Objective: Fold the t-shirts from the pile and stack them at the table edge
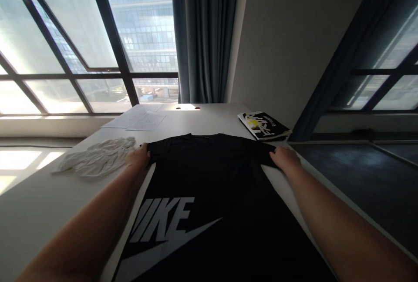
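A black T-shirt point(228, 195) with a grey NIKE print lies spread out on the white table point(202, 122), its collar toward the far end. My left hand point(138, 156) is closed on the end of the left sleeve. At the other side, my right hand point(286, 158) pinches the right sleeve's end. Both sleeves stretch outward between my hands. A crumpled white cloth point(98, 158) lies just left of my left hand. The shirt's lower hem runs out of view at the bottom.
Printed paper sheets point(140, 119) lie at the table's far left. Beyond my right hand is a black and white printed item point(263, 125) with yellow marks, near the right edge. Windows, a blue-grey curtain point(205, 34) and a wall stand behind the table.
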Available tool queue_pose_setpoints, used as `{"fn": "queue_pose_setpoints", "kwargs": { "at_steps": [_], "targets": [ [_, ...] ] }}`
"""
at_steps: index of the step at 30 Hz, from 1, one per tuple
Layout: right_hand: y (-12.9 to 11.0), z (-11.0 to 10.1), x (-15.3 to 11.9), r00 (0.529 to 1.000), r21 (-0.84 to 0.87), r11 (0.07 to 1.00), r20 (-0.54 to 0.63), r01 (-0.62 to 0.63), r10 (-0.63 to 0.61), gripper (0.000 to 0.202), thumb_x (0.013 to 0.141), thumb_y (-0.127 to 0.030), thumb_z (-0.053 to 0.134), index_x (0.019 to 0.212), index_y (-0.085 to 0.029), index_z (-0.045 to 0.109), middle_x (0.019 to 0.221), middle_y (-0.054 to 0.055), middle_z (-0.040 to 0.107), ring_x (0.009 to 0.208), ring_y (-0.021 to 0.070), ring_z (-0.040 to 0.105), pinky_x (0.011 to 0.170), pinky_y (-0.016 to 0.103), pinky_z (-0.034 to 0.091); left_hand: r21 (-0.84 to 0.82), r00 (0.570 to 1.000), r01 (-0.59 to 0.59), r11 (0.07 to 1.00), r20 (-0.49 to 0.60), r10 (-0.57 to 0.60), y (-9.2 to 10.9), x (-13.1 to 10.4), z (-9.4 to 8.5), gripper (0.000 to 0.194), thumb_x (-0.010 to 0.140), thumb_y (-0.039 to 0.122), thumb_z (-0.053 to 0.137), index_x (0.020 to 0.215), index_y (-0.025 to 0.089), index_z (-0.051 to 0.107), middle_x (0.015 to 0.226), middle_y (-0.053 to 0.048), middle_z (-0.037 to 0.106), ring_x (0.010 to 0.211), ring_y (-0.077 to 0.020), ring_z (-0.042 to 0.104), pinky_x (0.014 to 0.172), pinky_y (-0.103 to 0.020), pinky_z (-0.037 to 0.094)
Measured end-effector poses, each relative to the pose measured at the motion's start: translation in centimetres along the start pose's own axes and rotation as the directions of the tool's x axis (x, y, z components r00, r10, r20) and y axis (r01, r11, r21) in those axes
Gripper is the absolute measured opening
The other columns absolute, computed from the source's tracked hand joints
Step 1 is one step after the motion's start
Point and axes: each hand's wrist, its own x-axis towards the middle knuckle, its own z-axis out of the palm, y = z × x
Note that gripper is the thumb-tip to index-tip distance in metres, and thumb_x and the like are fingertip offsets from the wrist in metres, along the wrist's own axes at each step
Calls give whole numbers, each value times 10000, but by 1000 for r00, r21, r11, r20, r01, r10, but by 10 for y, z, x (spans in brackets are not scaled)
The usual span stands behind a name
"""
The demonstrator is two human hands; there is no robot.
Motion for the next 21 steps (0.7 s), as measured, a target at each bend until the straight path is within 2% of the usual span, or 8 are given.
{"fn": "queue_pose_setpoints", "kwargs": {
  "at_steps": [3,6,9,12,16,18,21],
  "targets": [
    [-12,-7,1,999,49,997,-7,-53,54,356,965,-350,497,1168,-136,697,1146,206,709,1098,358,666,893,453,520,-63,1000,-6,998,-29,4,-1,2,1,421,1003,367,432,1387,228,533,1256,-170,701,1118,-360,686,911,-444,508],
    [-16,-14,6,991,243,965,-64,-99,118,374,945,-335,518,1254,-155,628,1065,177,730,984,335,693,837,416,515,-101,997,-8,995,-76,0,-2,4,2,405,993,339,423,1360,235,558,1307,-160,678,1137,-355,674,922,-446,505],
    [-14,-20,12,988,445,893,-98,-61,117,462,888,-290,573,1339,-189,575,1060,138,747,928,305,696,825,388,515,-118,995,3,993,-97,-15,-2,5,1,392,986,344,418,1325,238,585,1285,-156,686,1142,-357,669,921,-448,504],
    [-15,-28,17,998,554,832,-71,41,-2,434,870,-260,562,1291,-199,651,1089,107,764,946,278,699,847,366,529,-119,997,29,992,-73,-38,-1,6,1,423,993,424,404,1316,234,601,1220,-169,709,1123,-382,671,893,-465,509],
    [-35,-46,14,985,479,860,-94,173,-146,380,887,-284,538,1179,-204,768,1171,87,764,1068,287,691,960,381,521,-122,997,63,991,-43,-69,0,7,2,474,982,505,408,1314,240,618,1147,-172,728,1087,-395,678,852,-468,512],
    [-52,-56,8,958,417,863,-144,285,-247,413,906,-291,533,1240,-205,761,1260,83,740,1158,287,671,1036,376,497,-123,997,59,991,-46,-65,1,7,3,466,977,508,414,1291,243,635,1153,-165,730,1092,-391,677,850,-462,513],
    [-78,-67,-7,873,332,808,-170,487,-457,459,931,-290,526,1336,-187,717,1378,87,681,1281,280,614,1139,358,432,-117,997,51,992,-44,-56,3,6,2,455,974,503,416,1259,239,654,1173,-160,729,1099,-386,676,856,-455,516]
  ]
}}
